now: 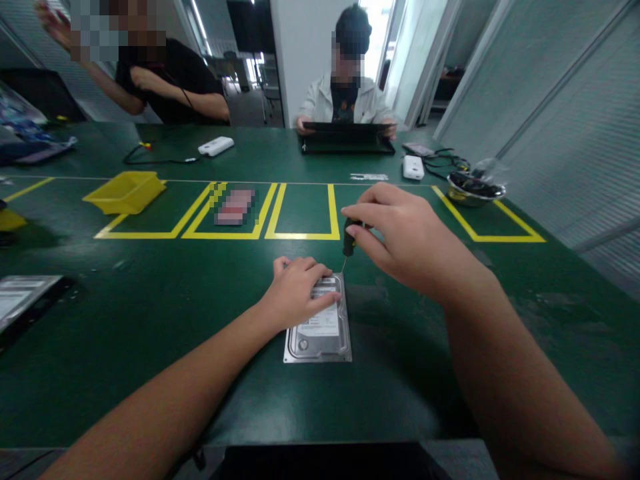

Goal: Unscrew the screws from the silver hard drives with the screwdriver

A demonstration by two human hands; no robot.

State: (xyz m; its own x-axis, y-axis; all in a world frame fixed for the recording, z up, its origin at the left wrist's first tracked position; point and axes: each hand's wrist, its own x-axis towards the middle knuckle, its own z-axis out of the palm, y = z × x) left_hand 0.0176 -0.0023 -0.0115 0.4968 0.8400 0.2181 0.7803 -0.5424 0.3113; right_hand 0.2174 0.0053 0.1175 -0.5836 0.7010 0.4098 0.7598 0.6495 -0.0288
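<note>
On the green table lies a silver hard drive (323, 345) with a white label. My left hand (300, 293) presses down on its upper left part, thumb across the label and fingers bent over the far end, gripping it in place. In my right hand (405, 233) is a screwdriver (349, 243) with a dark handle, pinched between thumb and fingers and held nearly upright. Its thin shaft points down to the drive's far right corner. Whether the tip sits in a screw is too small to tell.
Yellow tape outlines cross the table, with a yellow bin (127, 192) and a blurred reddish item (236, 207). A metal bowl (476, 190) of dark items stands right. Another drive (30, 300) lies left. Two people sit opposite; one holds a black panel (349, 139).
</note>
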